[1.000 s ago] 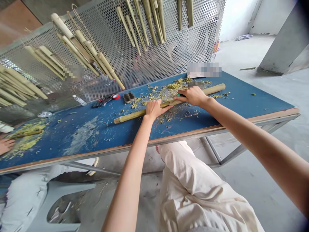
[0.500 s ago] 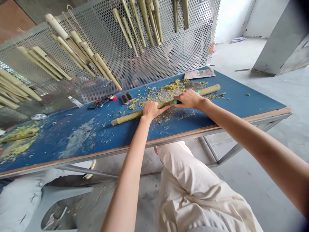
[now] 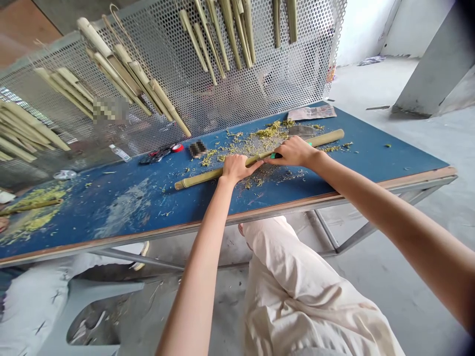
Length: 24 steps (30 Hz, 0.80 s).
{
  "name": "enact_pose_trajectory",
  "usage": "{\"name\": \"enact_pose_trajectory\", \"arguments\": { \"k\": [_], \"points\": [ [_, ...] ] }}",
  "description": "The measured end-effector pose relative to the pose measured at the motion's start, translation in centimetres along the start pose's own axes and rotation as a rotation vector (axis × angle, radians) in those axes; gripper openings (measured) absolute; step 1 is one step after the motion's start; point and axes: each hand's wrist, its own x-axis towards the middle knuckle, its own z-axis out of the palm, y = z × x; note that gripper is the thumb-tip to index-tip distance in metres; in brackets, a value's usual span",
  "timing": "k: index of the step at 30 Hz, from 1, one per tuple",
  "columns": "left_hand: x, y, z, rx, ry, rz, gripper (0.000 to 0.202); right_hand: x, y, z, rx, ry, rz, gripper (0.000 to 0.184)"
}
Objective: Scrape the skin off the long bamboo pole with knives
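Observation:
A long bamboo pole (image 3: pixel 202 179) lies slantwise on the blue table, its far right end (image 3: pixel 332 136) past my right hand. My left hand (image 3: pixel 235 168) is closed around the pole near its middle, thumb stretched along it to the right. Closed over a small green-and-black knife (image 3: pixel 275 155), my right hand (image 3: pixel 295 152) rests against the pole just right of the left thumb. Fingers cover most of the knife, and its blade cannot be made out. Greenish-yellow shavings (image 3: pixel 269 131) are scattered behind and below the pole.
The blue table (image 3: pixel 386 143) backs onto a perforated metal panel (image 3: pixel 222 106) hung with bamboo pieces (image 3: pixel 168 106). A red tape roll (image 3: pixel 177 148), a clear bottle (image 3: pixel 119 153) and a flat grey piece (image 3: pixel 302 131) lie on it. At far left, another person's hand (image 3: pixel 3 224) is beside a bamboo piece.
The view has shifted slightly, so everything appears a little further right. Both my hands keep their places on the pole. The other person's hand shows more at the left edge.

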Motion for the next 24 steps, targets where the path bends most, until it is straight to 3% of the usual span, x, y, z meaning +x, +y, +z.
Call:
{"name": "enact_pose_trajectory", "arguments": {
  "k": [24],
  "points": [
    [0.02,-0.08,-0.22,-0.035,-0.014,-0.012,0.095,0.09,-0.54,-0.56,0.005,-0.09,0.083,0.093]
  ]
}}
